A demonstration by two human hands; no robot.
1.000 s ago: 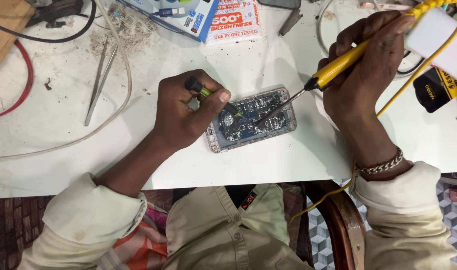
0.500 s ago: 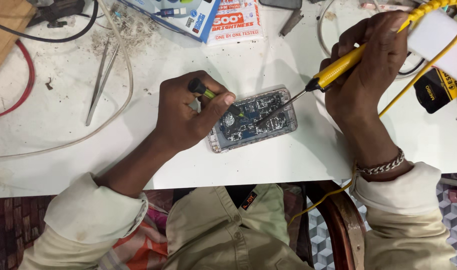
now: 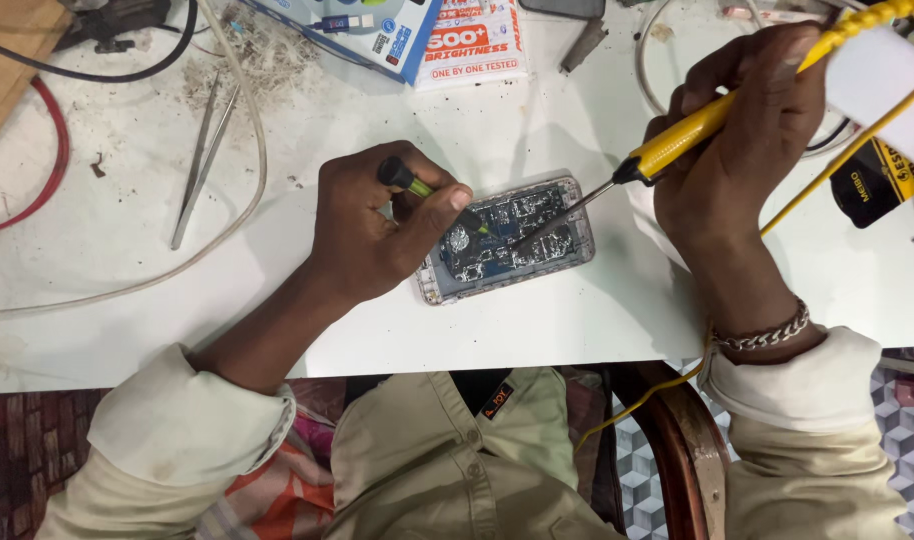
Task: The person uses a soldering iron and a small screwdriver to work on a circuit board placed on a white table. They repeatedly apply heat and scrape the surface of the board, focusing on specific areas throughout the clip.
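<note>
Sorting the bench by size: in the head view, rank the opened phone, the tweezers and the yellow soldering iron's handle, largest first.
1. Opened phone, broadest.
2. Tweezers, long but thin.
3. Yellow handle, partly hidden by the right hand, so unsure.

Opened phone [image 3: 507,240] flat near table's [image 3: 127,260] front edge, circuit board exposed. Yellow-handled soldering iron [image 3: 667,150] slanted, tip on board. Small green-shafted tool [image 3: 417,186] tilted over phone's left end.
</note>
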